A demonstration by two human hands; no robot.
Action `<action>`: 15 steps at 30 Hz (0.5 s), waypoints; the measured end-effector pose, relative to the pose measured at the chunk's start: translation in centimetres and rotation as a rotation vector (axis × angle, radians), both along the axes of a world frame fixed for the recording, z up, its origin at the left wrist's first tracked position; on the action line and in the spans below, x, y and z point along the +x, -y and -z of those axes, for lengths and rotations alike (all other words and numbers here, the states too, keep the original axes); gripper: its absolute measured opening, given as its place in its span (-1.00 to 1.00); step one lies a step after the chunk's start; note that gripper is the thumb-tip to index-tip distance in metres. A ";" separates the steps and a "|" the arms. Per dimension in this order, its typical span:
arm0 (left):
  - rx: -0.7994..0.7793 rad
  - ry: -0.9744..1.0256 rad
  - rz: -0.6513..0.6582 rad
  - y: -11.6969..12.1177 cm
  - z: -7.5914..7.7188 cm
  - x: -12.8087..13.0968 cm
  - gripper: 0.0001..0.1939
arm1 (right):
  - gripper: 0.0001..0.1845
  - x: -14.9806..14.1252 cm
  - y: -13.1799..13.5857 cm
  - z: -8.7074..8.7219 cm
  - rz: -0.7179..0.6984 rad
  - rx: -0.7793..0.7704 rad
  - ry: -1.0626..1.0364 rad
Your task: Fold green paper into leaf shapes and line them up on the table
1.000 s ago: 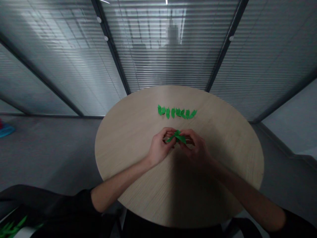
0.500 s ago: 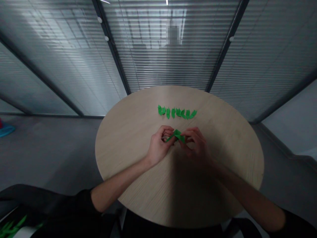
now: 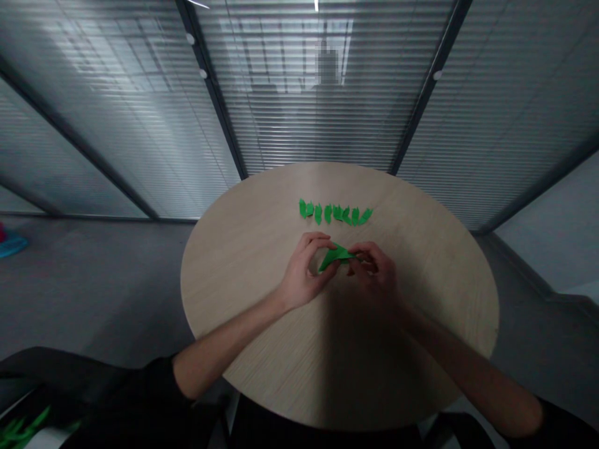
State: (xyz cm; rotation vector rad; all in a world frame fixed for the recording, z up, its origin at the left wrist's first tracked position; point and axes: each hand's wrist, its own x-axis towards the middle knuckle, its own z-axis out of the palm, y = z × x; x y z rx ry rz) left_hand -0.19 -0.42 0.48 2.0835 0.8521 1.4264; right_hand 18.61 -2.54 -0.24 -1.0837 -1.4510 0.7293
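A folded piece of green paper (image 3: 336, 254) is held between both hands over the middle of the table. My left hand (image 3: 306, 268) has its thumb and fingers closed on the paper's left side. On the right side, my right hand (image 3: 374, 268) pinches the paper between thumb and fingers, its inner part in shadow. Just beyond the hands, several small green folded paper pieces (image 3: 328, 214) lie in a row on the wooden table.
The round light-wood table (image 3: 234, 262) stands close to a glass wall with blinds (image 3: 322, 137). Several green pieces (image 3: 23, 430) show at the lower left corner beside a white object (image 3: 47, 439). A blue and red object (image 3: 12, 244) is on the floor at far left.
The green paper has turned and flattened, its crossed flaps now a single long pointed shape. My left fingers have moved over its upper edge, and my right hand has shifted slightly right.
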 end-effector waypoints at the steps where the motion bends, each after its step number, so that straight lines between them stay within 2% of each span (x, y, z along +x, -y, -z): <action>1: -0.026 0.009 0.036 0.0 0.1 0.0 -0.77 | -0.87 0.0 0.0 0.0 -0.014 -0.023 -0.034; 4: -0.181 0.032 0.125 0.1 0.4 0.2 -0.73 | -0.88 0.0 0.0 -0.1 -0.073 -0.053 -0.062; 7: -0.272 0.061 0.125 0.3 0.5 0.2 -0.72 | -0.90 0.0 0.2 -0.3 -0.115 -0.056 -0.039; 10: -0.283 0.094 0.097 0.3 0.3 0.2 -0.75 | -0.91 0.1 0.2 -0.4 -0.123 -0.030 0.007; 15: -0.249 0.073 0.150 0.2 -0.2 -0.2 -0.86 | -0.87 0.3 0.2 -0.4 -0.143 0.055 0.094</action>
